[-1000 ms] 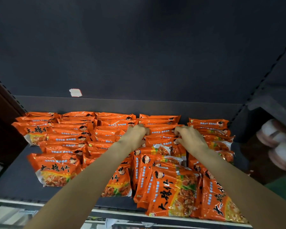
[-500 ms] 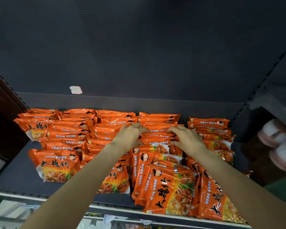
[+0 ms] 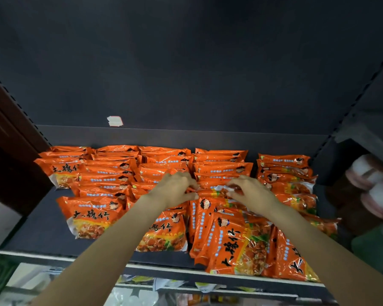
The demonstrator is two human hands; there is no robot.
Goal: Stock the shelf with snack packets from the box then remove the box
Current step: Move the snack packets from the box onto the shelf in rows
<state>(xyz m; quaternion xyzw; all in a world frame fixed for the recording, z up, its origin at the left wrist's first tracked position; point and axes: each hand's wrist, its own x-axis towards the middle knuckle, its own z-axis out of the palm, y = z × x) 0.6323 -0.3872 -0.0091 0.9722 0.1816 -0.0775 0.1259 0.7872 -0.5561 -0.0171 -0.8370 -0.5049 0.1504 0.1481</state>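
While both hands pinch one packet, orange rows fill the dark shelf.
Left hand and right hand each keep a closed grip on its crinkly ends; glossy snack packets bear bold black Chinese characters.

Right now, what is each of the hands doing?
Left hand: pinches an orange snack packet.
Right hand: pinches the same packet's other end.
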